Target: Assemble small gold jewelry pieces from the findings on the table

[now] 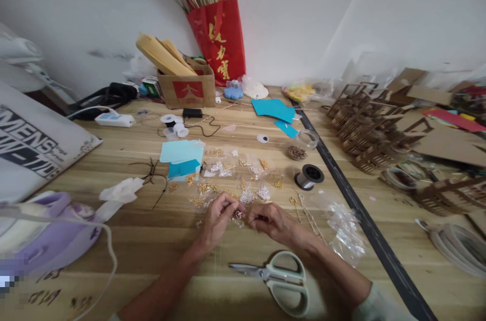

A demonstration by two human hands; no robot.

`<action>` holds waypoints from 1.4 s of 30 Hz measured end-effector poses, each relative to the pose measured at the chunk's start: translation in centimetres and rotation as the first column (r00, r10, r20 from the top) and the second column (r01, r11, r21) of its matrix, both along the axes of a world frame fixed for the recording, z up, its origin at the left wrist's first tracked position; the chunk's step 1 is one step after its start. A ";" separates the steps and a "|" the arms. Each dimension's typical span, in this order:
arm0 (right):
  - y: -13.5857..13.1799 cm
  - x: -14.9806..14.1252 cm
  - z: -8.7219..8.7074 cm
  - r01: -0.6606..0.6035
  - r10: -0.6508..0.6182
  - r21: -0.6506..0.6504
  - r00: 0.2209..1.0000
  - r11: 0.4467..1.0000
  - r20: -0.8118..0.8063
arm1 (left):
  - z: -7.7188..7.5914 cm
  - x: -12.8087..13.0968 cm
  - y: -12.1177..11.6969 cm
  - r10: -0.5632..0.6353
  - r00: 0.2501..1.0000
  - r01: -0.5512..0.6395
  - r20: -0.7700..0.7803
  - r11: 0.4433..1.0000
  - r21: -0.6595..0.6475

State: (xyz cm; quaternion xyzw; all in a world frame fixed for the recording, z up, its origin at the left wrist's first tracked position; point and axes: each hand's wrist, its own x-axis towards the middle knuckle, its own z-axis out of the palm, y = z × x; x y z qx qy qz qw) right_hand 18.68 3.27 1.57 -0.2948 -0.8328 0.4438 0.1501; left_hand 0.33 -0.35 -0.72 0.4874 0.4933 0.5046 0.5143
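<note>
My left hand (220, 217) is closed in a pinch on a small silvery jewelry piece (238, 214), too small to make out fully. Close beside it, my right hand (271, 221) has its fingers pinched together near that piece; what they hold, if anything, is hidden. Silver findings (246, 195) and gold findings (207, 187) lie in small heaps and clear bags just beyond my hands. Below the hands rest scissors (283, 275) with pale green handles. Right of my right hand are a silver chain (309, 214) and a spool of thin wire (309, 177).
Clear plastic bags (345, 232) lie at right, beside a dark strip (341, 194) across the table. A tub of beads (296, 152) and blue cards (273, 110) sit farther back. Brown baskets (368, 128) line the right; a purple shoe (56, 235) stands at left.
</note>
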 end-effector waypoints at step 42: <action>1.1 -1.2 -2.3 -0.212 -0.616 -0.914 0.683 0.347 -0.392 | 0.0 0.3 0.1 -0.075 0.788 0.198 0.611 0.971 -0.135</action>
